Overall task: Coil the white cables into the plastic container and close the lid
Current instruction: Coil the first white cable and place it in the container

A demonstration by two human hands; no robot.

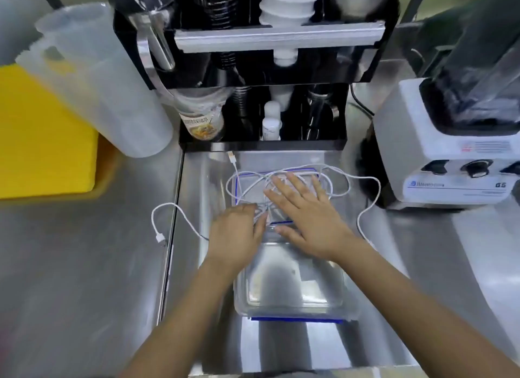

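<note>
Two flat, released hands — left hand [236, 234], right hand [306, 214] — over sprawled white cables [363, 180].

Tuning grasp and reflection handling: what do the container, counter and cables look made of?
Container: clear plastic, glossy; the counter shows through it, blue trim at its edge.
Counter: looks like brushed stainless steel, streaky reflections.
Cables: white, probably rubbery plastic sheathing, flexible loops.

Both hands, left [239, 231] and right [306, 211], over tangled white cables [363, 192]; clear container [292, 310] nearer.
</note>
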